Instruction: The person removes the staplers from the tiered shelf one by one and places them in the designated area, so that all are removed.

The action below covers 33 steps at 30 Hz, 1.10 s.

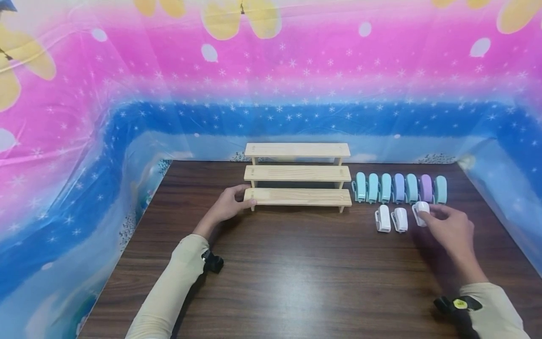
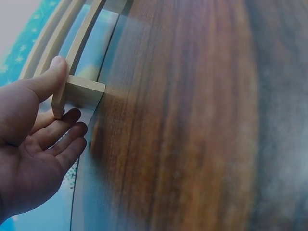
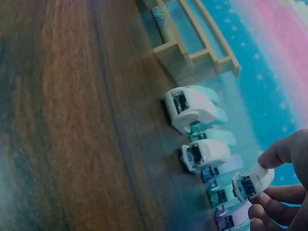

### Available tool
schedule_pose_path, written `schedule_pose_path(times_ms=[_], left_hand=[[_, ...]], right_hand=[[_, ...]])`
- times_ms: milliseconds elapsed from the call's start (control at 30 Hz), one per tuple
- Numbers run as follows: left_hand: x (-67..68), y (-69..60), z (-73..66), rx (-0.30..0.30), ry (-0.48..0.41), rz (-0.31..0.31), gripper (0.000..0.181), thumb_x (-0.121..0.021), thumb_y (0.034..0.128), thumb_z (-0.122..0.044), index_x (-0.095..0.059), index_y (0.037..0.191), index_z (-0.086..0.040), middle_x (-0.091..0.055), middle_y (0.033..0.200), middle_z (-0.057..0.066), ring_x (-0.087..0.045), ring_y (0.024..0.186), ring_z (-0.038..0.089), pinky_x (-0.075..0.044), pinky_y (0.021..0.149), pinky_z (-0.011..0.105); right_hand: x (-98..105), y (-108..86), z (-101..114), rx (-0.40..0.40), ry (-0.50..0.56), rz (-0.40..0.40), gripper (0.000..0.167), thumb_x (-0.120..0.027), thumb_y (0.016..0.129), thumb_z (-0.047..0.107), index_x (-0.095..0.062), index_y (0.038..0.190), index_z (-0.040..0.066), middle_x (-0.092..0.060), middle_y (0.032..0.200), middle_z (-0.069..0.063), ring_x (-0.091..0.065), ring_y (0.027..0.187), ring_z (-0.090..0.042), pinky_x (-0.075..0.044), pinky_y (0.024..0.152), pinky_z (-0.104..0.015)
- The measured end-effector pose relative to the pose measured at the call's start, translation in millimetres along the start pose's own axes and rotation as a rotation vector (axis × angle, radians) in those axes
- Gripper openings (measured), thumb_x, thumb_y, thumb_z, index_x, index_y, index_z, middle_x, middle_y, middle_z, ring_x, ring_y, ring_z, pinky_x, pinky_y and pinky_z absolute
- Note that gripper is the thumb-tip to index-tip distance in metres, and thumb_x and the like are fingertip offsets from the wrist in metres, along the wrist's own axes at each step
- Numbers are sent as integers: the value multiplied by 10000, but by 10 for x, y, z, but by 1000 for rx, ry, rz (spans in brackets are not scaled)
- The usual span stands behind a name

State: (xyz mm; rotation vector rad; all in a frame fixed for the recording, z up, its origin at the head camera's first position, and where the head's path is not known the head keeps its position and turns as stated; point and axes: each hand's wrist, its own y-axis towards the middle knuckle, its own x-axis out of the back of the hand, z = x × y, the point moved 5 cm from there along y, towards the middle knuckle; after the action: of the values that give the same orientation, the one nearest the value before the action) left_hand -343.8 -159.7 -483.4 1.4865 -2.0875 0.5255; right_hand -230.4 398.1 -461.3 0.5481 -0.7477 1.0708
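Observation:
My left hand [image 1: 227, 203] pinches the left end of the lowest board of a three-step wooden stand [image 1: 296, 197]. In the left wrist view its thumb lies over the board and the index finger is under it, partly hidden; the other fingers are loosely bent. At the right, my right hand [image 1: 456, 230] holds a small white stapler [image 1: 421, 213] between thumb and fingers. Its metal front shows in the right wrist view. Left of that hand, two more white staplers [image 1: 384, 218] [image 1: 400, 220] stand on the table, in front of a row of coloured ones.
Several teal, blue and purple staplers [image 1: 398, 188] stand in a row right of the stand. The dark wooden table [image 1: 288, 263] stretches toward me. Behind it hangs a pink and blue patterned cloth [image 1: 296, 94], which also covers both sides.

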Motion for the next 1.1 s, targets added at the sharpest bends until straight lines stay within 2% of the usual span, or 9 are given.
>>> schedule_pose_path(times_ms=[233, 533, 733, 933, 1100], left_hand=[[-13, 0, -1, 4, -2, 3, 642, -726, 973, -319, -498, 1484, -4, -568, 1441, 196, -505, 1365, 346, -428, 1082, 540], [-14, -2, 0, 11, 6, -2, 655, -725, 971, -340, -495, 1489, -13, -529, 1487, 194, -445, 1419, 353, -381, 1125, 558], [-23, -3, 0, 5, -3, 4, 651, -719, 976, -337, -491, 1492, -11, -554, 1459, 193, -489, 1382, 349, -414, 1098, 546], [-33, 0, -13, 10, -9, 8, 649, -722, 977, -318, -487, 1490, 2, -561, 1450, 200, -520, 1354, 345, -438, 1078, 530], [-37, 15, -26, 11, 12, 14, 652, -726, 972, -334, -497, 1486, -4, -535, 1482, 195, -481, 1389, 346, -411, 1104, 539]], right_hand=[[-81, 42, -105, -29, -20, 51, 738, -598, 971, 555, -581, 1396, -48, -574, 1329, -361, -470, 1231, -545, -356, 985, -670], [-181, 105, -186, -33, -30, 64, 701, -613, 971, 530, -611, 1357, -54, -549, 1369, -359, -465, 1239, -553, -365, 987, -660], [-228, 124, -209, -49, -41, 84, 707, -610, 974, 518, -605, 1344, -84, -550, 1357, -369, -479, 1212, -542, -392, 964, -644], [-209, 151, -228, -48, -59, 98, 738, -592, 974, 556, -592, 1365, -71, -537, 1373, -368, -480, 1221, -539, -393, 970, -646], [-116, 165, -170, -17, -40, 58, 756, -585, 975, 570, -576, 1384, -66, -545, 1372, -363, -469, 1254, -549, -378, 983, -666]])
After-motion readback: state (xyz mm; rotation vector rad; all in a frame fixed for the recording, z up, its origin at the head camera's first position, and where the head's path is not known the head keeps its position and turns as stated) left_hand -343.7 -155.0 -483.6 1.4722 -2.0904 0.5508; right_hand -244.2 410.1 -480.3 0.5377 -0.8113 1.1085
